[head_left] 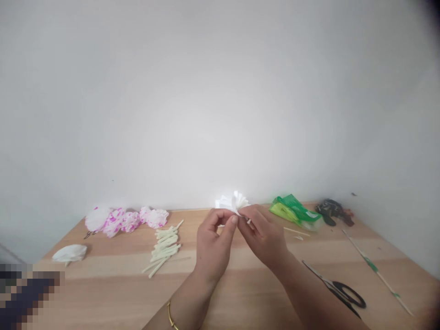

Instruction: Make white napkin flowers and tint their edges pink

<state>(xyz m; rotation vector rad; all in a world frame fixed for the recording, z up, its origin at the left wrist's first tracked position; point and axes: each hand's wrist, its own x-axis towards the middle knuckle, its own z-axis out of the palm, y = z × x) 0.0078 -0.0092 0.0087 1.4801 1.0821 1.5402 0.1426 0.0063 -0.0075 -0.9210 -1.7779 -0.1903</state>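
A white, fanned-out paper flower (234,201) stands up above my fingertips near the middle of the table's back edge. My left hand (217,233) pinches its base between thumb and forefinger. Against it, my right hand (261,231) has its fingers closed on the same base from the right. The two hands touch at the fingertips, which hide the bottom of the flower. Left of my hands lies a pile of pale green sticks (167,245).
Pink-and-white paper flowers (129,220) and a white bundle (69,253) lie left. On the right are green plastic packaging (297,211), a dark heap (332,211), black scissors (338,288) and a long thin stick with green bands (376,270). A wall rises behind the wooden table (120,293).
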